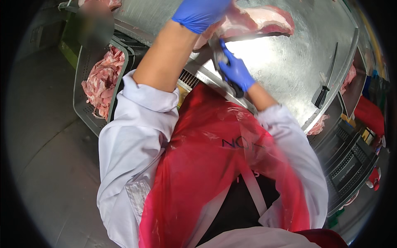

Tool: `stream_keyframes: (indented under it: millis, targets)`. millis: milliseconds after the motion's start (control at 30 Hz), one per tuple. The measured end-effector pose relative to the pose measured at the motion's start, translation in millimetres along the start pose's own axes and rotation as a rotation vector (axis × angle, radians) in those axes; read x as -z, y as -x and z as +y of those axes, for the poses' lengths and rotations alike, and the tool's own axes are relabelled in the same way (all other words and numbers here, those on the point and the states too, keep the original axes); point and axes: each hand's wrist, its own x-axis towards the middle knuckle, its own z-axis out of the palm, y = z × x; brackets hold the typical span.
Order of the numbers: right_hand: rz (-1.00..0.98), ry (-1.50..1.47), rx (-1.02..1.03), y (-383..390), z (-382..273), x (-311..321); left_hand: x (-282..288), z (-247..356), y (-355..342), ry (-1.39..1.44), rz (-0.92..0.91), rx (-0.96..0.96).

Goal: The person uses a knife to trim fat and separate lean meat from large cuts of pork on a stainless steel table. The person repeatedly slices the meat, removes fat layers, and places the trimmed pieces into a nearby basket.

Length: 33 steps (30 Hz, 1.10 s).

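Under my left hand (202, 15), in a blue glove, lies a slab of raw pink meat (269, 20) on the metal worktable (285, 56). The fingers of that hand run out of view at the top edge, so their grip is hidden. My right hand (237, 72), also gloved in blue, is closed round a knife-like tool (217, 51) with a grey upper part and a black lower end. The tool's grey part is blurred and reaches the near edge of the meat. Its exact kind is unclear.
A thin knife (326, 82) with a black handle lies by the table's right rim. Meat trimmings (105, 80) fill a grey crate (82, 109) at left. More trimmings (318, 125) show below the right rim, beside stacked dark crates (345, 169). A blurred patch covers the upper left.
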Motion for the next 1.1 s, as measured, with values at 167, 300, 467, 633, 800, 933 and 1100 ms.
stream_keyframes:
  millis: [167, 300, 467, 633, 800, 933, 1100]
  targets:
    - [-0.017, 0.082, -0.024, -37, -32, 14, 5, 35, -2, 0.136, -0.111, -0.062]
    - [-0.077, 0.164, 0.035, -31, -38, 0, 17, 89, 5, 0.207, 0.008, -0.091]
    - [-0.087, -0.105, 0.079, -8, -35, 1, 8, 125, 16, 0.309, -0.132, -0.137]
    - [-0.098, -0.236, -0.003, -27, -74, -2, -18, 154, 7, 0.185, -0.27, -0.176]
    - [-0.268, -0.304, -0.051, 52, -62, 32, -93, 161, -4, 0.201, -0.403, -0.192]
    - [-0.224, -0.26, 0.111, 42, -80, 32, -216, 162, 39, 0.084, -0.645, -0.229]
    - [0.035, -0.563, -0.09, 87, -26, 48, -362, 108, 139, -0.364, -1.338, -0.355]
